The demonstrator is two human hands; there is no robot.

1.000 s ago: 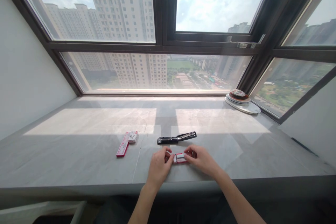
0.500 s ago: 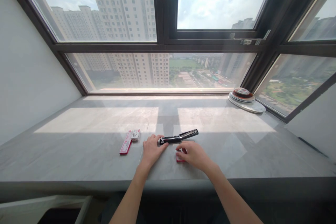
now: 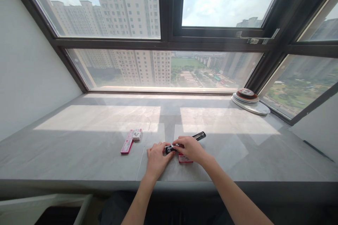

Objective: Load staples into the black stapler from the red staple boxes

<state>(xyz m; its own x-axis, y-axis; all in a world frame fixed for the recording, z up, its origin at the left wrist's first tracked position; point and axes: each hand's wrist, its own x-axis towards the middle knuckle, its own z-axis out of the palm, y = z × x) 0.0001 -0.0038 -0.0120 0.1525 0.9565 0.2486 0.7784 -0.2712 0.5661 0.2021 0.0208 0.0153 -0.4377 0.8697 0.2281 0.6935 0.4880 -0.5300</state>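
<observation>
A black stapler (image 3: 169, 149) lies on the pale marble-like sill, swung open, its other arm (image 3: 200, 135) pointing off to the right. My left hand (image 3: 157, 158) grips the stapler's left end between thumb and fingers. Across the middle of the stapler is my right hand (image 3: 190, 148), fingertips pinched together right at its body; whatever is between them is too small or hidden to make out. Partly under the right hand sits a red-and-white small box (image 3: 185, 159).
To the left are a flat red-and-white box (image 3: 127, 146) and a small white box (image 3: 137, 134) touching others of its kind. A stack of plates or lids (image 3: 248, 99) stands in the far right corner by the window frame (image 3: 163, 92). The sill's front edge (image 3: 105, 180) runs below my forearms.
My right hand has moved up from the red-and-white box onto the stapler. The stapler has shifted slightly right and nearer, with my left hand on its end. The view has tilted a little.
</observation>
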